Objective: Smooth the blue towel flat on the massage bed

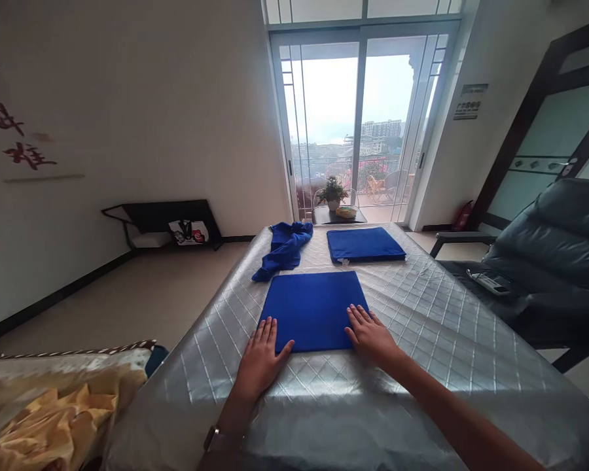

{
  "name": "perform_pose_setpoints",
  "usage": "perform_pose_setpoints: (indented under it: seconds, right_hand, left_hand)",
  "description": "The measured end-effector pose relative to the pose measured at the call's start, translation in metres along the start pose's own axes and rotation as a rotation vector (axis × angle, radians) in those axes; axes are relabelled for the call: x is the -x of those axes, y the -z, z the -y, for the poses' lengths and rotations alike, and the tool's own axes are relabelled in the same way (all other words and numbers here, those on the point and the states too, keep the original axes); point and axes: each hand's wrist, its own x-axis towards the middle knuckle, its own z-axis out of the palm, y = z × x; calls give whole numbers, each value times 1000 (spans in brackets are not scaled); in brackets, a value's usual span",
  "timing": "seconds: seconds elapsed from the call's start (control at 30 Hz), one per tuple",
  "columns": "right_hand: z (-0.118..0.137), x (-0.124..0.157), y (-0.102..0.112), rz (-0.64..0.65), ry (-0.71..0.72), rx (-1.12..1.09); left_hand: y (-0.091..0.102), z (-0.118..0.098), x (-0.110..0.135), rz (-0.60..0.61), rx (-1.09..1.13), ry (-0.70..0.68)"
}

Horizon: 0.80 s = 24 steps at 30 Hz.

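A flat blue rectangle of folded cloth lies before me on a silver quilted table cover. My left hand rests palm down over its near left corner, fingers stretched out. On the near right corner lies my right hand, also flat with fingers extended. Just beyond is a stack of similar blue folded cloths with a small white tag at its near edge. To the left of that stack sits a crumpled blue cloth.
A dark leather armchair with a remote-like device on its seat stands at the right. Yellow fabric lies at lower left. Past the table's far edge, a potted plant stands on a small table before the sliding glass door.
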Motion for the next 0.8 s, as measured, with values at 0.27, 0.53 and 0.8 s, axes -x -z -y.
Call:
perform_pose_setpoints:
  seconds: [0.27, 0.53, 0.8]
  right_hand:
    - [7, -63, 9, -67, -87, -41]
    - [-8, -70, -19, -40, -133, -93]
    - [-7, -69, -13, -22, -125, -117]
  left_hand:
    - [1, 0, 0, 28, -10, 17]
    - [-3, 3, 1, 50, -23, 23]
    - [-8, 12, -1, 66, -98, 23]
